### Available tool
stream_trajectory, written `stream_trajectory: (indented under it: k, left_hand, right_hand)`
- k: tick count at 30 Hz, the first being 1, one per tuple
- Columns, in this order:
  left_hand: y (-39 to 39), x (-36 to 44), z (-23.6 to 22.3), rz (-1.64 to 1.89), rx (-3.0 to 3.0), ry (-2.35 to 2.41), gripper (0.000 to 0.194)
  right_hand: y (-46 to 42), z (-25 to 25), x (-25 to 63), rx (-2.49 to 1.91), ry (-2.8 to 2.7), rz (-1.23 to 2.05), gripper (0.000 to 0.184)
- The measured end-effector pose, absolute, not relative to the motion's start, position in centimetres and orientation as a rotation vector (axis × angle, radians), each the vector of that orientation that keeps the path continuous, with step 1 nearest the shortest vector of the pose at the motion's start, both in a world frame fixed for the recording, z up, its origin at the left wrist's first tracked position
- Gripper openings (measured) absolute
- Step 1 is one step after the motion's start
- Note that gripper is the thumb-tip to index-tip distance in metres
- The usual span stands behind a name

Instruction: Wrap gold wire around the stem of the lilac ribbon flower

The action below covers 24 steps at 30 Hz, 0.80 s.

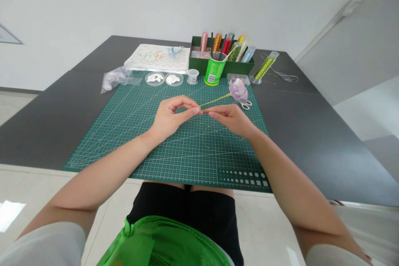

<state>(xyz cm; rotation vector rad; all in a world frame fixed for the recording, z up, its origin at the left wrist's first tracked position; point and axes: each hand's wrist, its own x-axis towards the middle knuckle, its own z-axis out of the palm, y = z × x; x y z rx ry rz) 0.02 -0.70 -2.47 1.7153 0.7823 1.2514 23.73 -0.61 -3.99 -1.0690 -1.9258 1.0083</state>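
Over the green cutting mat (pixel 124 133) my two hands meet at the fingertips. My left hand (pixel 170 115) pinches the lower end of a thin green stem on an artificial flower (pixel 238 90). Its pale lilac bloom points away to the right, above a pair of white-handled scissors (pixel 246 105) that it partly covers. My right hand (pixel 232 118) is closed, with thumb and forefinger pressed together right beside the stem's end; what lies between them is too small to make out. Below the hands a fine yellow-green thread (pixel 215 149) curls loosely on the mat.
Along the mat's far edge stand two dishes of white pieces (pixel 155 78), a small spool (pixel 193 76) and a green can of tools (pixel 215 70). Behind is a green box (pixel 246 67) of thread tubes. A lilac-filled bag (pixel 114 78) lies left, a green thread tube (pixel 265 67) stands right.
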Motion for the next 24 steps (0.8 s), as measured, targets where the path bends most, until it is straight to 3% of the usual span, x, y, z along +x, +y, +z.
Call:
stream_trajectory:
  k: [8,19,24]
  left_hand:
    - [-0.6,0.0,-2.7,1.490,1.817,0.929,0.014]
    - [-0.6,1.0,-3.3,1.189,1.182,0.654,0.018]
    - [-0.7,0.8,-3.0,1.116,1.105,0.595,0.019]
  right_hand:
    - [-1.7,-3.2,22.6,-1.011,-2.119,1.128,0.032]
    - [-1.8,-4.2,21.8,-1.000,-2.044,1.170,0.029]
    - [-1.4,-4.7,22.1,-0.995,-1.804,1.377,0.035]
